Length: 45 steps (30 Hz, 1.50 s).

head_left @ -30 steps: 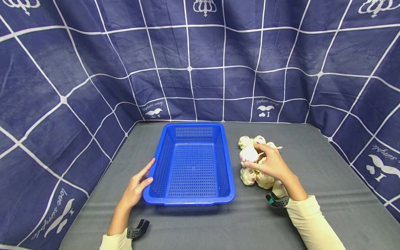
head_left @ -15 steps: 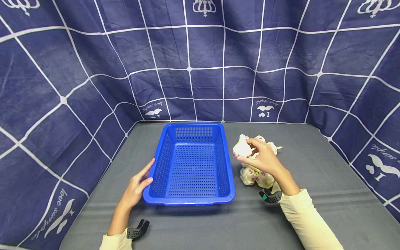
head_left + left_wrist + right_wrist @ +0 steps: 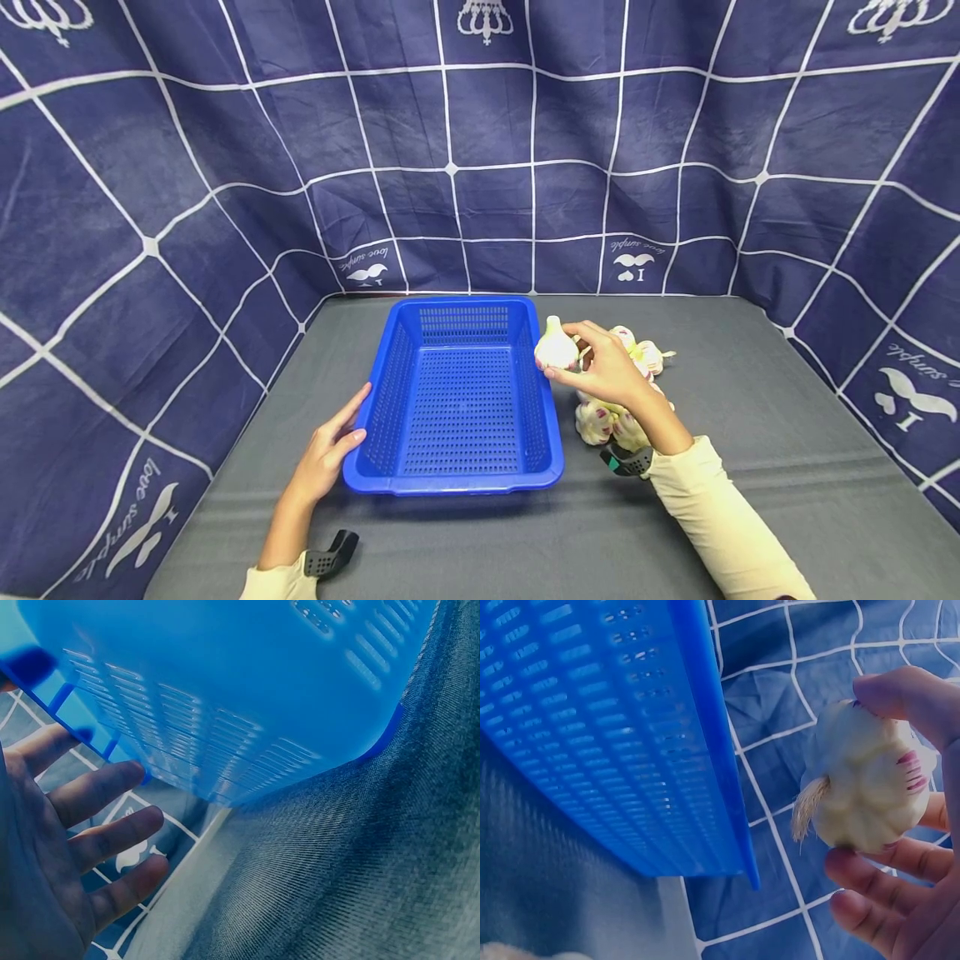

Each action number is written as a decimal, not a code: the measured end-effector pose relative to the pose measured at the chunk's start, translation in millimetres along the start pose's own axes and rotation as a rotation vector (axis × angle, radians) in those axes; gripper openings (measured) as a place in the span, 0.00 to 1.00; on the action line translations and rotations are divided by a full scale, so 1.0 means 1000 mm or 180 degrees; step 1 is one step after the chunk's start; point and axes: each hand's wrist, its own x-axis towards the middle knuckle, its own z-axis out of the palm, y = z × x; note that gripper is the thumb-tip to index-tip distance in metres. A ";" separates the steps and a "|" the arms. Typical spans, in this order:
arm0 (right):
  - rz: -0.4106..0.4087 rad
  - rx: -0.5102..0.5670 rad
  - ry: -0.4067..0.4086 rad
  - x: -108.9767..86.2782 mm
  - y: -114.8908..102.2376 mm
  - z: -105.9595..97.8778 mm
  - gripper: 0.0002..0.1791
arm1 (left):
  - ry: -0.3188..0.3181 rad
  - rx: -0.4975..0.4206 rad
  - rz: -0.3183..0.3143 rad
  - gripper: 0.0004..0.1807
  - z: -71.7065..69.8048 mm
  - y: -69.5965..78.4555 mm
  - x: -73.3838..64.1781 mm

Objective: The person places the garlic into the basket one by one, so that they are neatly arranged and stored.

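Note:
In the head view a blue plastic basket [image 3: 461, 483] stands on the grey cloth, holding nothing. My left hand [image 3: 321, 458] lies at its left rim, thumb and forefinger touching the edge. The left wrist view shows the other left fingers [image 3: 116, 832] spread loosely beside the slotted wall. With thumb and fingers my right hand [image 3: 606, 367] grips a garlic bulb [image 3: 557, 348], stem up, over the right rim. In the right wrist view the bulb's rooty underside [image 3: 862, 787] shows, with purple streaks, apart from the basket wall.
Several garlic bulbs [image 3: 595, 422] lie in a pile right of the basket, partly hidden by the right hand and forearm. A blue curtain [image 3: 495, 200] with white lines hangs behind and at both sides of the grey cloth [image 3: 465, 550].
The right hand has carried the garlic bulb left from over the pile to the basket's right rim. The left hand and the basket have stayed put.

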 end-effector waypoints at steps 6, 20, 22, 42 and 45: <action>0.0068 -0.0057 -0.0038 0.005 -0.004 0.003 0.31 | 0.0002 -0.0007 -0.0011 0.31 0.000 0.000 -0.001; 0.0093 0.0253 -0.0251 0.023 -0.016 0.011 0.32 | 0.0022 0.0045 -0.0008 0.31 -0.001 -0.002 -0.004; 0.0057 0.0343 -0.0253 0.027 -0.020 0.013 0.32 | 0.0007 0.0021 -0.0008 0.31 -0.002 -0.002 -0.004; -0.0235 0.0366 -0.0450 0.061 -0.048 0.035 0.31 | -0.0058 0.0138 -0.0072 0.31 -0.001 -0.002 -0.001; -0.0212 0.0368 -0.0509 0.067 -0.047 0.042 0.30 | -0.0063 0.0149 -0.0104 0.31 -0.001 -0.002 -0.002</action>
